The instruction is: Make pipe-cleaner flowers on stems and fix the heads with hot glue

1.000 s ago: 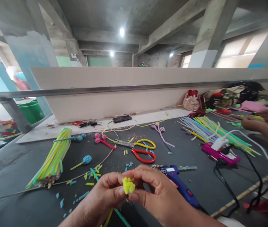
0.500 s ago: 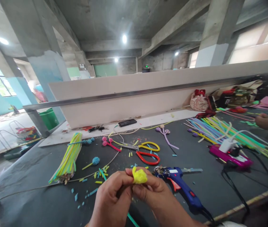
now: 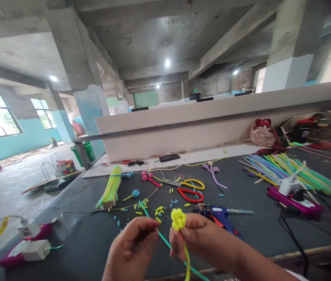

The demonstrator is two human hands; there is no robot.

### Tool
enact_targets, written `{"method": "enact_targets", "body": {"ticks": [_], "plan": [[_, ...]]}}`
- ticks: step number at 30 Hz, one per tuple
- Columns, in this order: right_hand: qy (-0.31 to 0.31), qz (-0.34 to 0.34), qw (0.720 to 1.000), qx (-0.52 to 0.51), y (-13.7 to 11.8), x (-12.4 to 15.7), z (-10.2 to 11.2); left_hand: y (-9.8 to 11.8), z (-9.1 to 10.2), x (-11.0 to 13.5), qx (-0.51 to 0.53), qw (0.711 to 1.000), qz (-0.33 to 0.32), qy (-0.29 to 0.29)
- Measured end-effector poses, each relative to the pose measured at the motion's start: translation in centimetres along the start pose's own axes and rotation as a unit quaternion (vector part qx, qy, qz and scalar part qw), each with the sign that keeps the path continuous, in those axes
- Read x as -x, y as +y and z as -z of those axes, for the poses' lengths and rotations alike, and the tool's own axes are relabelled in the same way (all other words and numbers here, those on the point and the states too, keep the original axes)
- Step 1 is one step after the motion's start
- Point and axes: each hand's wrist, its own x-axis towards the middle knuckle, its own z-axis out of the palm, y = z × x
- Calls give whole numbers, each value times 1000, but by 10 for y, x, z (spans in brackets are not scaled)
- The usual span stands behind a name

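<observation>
Two hands sit low centre, close together w/ a narrow gap between. Right hand is closed in a pinch. Thumb & forefinger clamp the yellow flower just under its curled head, so the head stands clear of the fingers at 12 o'clock. Its stem hangs loose toward 6 o'clock. Gripping that high likely keeps the curl steady & in plain sight. The flower is in the air over the near edge of the table, touching nothing but the right hand.

Left hand is at 9 o'clock of the right, fingers curled toward the thumb, tips aimed at the flower. A green strip runs slantwise just past those tips and under the right hand. Can't tell if the left hand grips it or holds nothing.

Tools lie w/in easy reach, approx. a fan around the hands:
- blue glue gun at 1 o'clock, on its side w/ the nozzle pointing away from the hands
- scissors at 12 o'clock, flat on the table
- cut bits scattered between scissors & hands
- tied bundle of sticks at 11 o'clock
- big loose pile of sticks at 2 o'clock
- pink power strip in front of that pile w/ a white plug in it
- second power strip at 9 o'clock, near the table edge
- phone far back at 12 o'clock by the white board, well apart from the mess
</observation>
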Motion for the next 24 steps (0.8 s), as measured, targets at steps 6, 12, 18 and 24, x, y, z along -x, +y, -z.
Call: {"method": "enact_targets", "body": {"ticks": [6, 12, 18, 24], "plan": [[-8, -92, 995, -31, 22, 1, -17, -9, 5, 18, 30, 998, -23, -44], [13, -134, 990, -31, 27, -3, -23, -23, 11, 24, 52, 998, 4, -41], [30, -94, 992, 84, 31, -3, -19, -34, 7, 21, 49, 998, 43, -13], [48, -89, 980, 171, 36, -4, -13, -36, 1, 20, 11, 1000, 4, 14]]}}
